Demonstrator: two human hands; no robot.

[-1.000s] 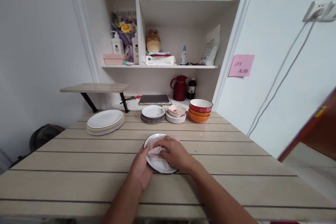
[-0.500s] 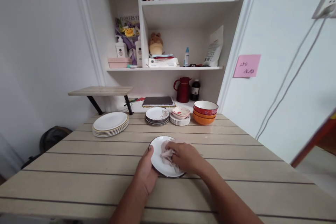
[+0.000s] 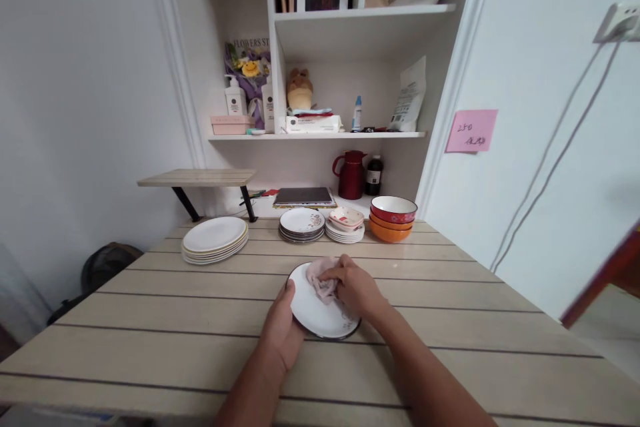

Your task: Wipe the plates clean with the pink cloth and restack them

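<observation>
A small white plate with a dark rim (image 3: 315, 313) lies on the pale slatted table (image 3: 150, 320), close in front of me. My left hand (image 3: 281, 337) grips the plate's left edge, thumb on the rim. My right hand (image 3: 356, 288) is closed on a crumpled pink cloth (image 3: 320, 277) and presses it onto the plate's far side.
At the table's far edge stand a stack of large white plates (image 3: 215, 239), a stack of small patterned plates (image 3: 301, 223), small dishes (image 3: 345, 224) and stacked red and orange bowls (image 3: 393, 217). Behind them are a red jug (image 3: 351, 175), a dark bottle and loaded shelves.
My right hand has slid the pink cloth from the plate's middle toward its far edge. The left hand stays on the plate's left rim. The view has shifted slightly.
</observation>
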